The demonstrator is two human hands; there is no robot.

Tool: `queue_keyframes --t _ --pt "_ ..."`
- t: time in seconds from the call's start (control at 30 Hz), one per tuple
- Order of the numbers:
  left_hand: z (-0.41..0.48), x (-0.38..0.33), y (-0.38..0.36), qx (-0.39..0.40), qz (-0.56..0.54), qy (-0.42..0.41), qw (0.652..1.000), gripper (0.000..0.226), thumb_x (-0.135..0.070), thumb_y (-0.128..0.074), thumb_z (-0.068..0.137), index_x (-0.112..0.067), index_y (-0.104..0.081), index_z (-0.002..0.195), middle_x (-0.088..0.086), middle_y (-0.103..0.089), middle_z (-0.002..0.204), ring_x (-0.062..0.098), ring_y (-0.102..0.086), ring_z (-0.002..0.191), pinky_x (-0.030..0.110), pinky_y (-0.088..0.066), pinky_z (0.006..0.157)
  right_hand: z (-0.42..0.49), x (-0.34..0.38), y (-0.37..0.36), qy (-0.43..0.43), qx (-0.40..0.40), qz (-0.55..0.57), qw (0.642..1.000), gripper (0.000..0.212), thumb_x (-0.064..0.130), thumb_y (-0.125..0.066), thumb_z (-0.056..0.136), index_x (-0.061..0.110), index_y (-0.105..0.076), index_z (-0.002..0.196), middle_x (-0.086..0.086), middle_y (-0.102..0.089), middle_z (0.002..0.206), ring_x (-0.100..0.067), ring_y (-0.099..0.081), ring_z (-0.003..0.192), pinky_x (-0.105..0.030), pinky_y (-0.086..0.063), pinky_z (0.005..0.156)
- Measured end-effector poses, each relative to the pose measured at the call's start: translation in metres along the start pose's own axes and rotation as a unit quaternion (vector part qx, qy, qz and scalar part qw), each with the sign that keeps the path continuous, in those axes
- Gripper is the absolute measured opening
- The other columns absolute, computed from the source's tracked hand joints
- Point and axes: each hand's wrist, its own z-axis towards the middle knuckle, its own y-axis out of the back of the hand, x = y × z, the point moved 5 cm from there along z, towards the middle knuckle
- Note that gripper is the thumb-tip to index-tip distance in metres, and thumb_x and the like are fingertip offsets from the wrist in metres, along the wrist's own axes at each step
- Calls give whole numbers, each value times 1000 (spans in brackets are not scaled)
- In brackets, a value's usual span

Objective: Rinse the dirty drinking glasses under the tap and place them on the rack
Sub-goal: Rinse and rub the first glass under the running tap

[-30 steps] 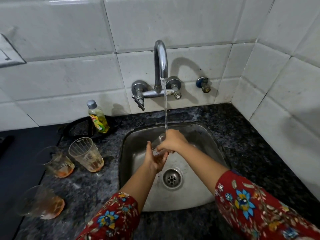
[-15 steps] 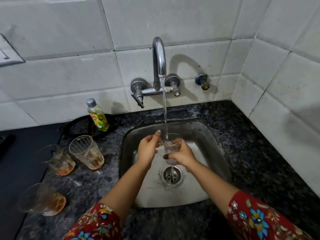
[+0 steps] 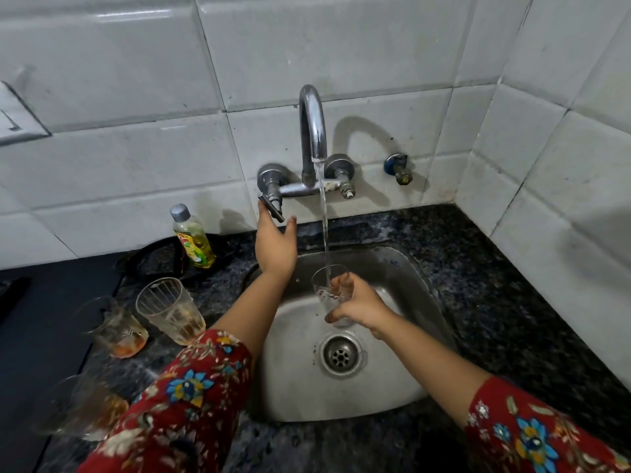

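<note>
My right hand [image 3: 358, 307] grips a clear drinking glass [image 3: 327, 290] upright over the steel sink [image 3: 406, 268], and the water stream from the chrome tap [image 3: 312, 128] runs into it. My left hand [image 3: 275, 244] is raised at the tap's left lever handle [image 3: 271, 208], fingers spread around it and touching it. On the counter left of the sink stand dirty glasses with orange residue: a ribbed one [image 3: 170, 310], one beside it [image 3: 116, 327], and a blurred one [image 3: 78, 406] near the front edge.
A yellow dish-soap bottle [image 3: 193, 238] stands on a dark round tray [image 3: 153, 257] behind the glasses. The sink drain [image 3: 340, 353] lies below my right hand. A small blue-capped valve [image 3: 397, 169] sticks out of the tiled wall on the right. No rack is in view.
My left hand has let go of the glass and risen to the tap's lever handle. My right hand now holds the glass alone under the stream.
</note>
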Motion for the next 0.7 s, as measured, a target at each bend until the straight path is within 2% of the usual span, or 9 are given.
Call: queue_keyframes --t 0.07,0.17,0.3,0.47,0.57,0.63,0.7 --pt "7 -4 -1 -22 31 2 999 65 -27 -57 94 -18 -25 150 7 -53 140 30 -54 123 39 -45 97 0 5 1 -1 -5 16 1000 62 -4 -81 61 15 -53 112 0 -61 108 -17 -58 102 -17 -45 57" --pt "11 0 0 -58 73 14 996 62 -20 -55 95 -21 -27 149 10 -62 128 33 -62 111 43 -50 90 -1 8 5 3 -13 15 1000 61 -2 -83 59 18 -53 108 -1 -62 110 -18 -59 105 -17 -45 62" --pt "15 3 0 -76 119 -59 988 67 -10 -54 93 -27 -24 150 10 -66 118 32 -65 99 44 -52 83 -4 7 7 8 -2 9 1000 61 -2 -82 60 18 -54 111 2 -60 110 -15 -57 101 -17 -45 64" --pt "15 -2 4 -51 172 -130 975 65 -5 -54 91 -24 -29 149 10 -60 129 32 -61 107 47 -53 85 -5 9 9 19 -4 -25 999 65 1 -84 59 18 -54 114 2 -60 112 -17 -58 105 -19 -44 69" --pt "5 8 10 -18 124 -124 984 61 -9 -53 93 -24 -33 148 1 -46 146 25 -51 127 42 -48 99 -7 12 12 29 -20 -153 988 69 10 -85 59 22 -49 116 1 -59 117 -20 -58 105 -33 -53 75" --pt "-13 28 10 7 35 -42 998 49 -12 -53 95 -18 -42 142 3 -50 143 22 -49 128 34 -41 102 -9 15 15 41 -33 -304 951 66 13 -83 62 27 -47 116 3 -60 119 -22 -59 105 -39 -54 81" --pt "-35 55 3 51 -23 69 996 39 -12 -54 94 -11 -52 133 10 -57 133 26 -54 122 33 -40 100 -12 18 15 64 -36 -422 903 57 12 -73 71 32 -47 118 3 -58 124 -25 -55 112 -41 -50 87"
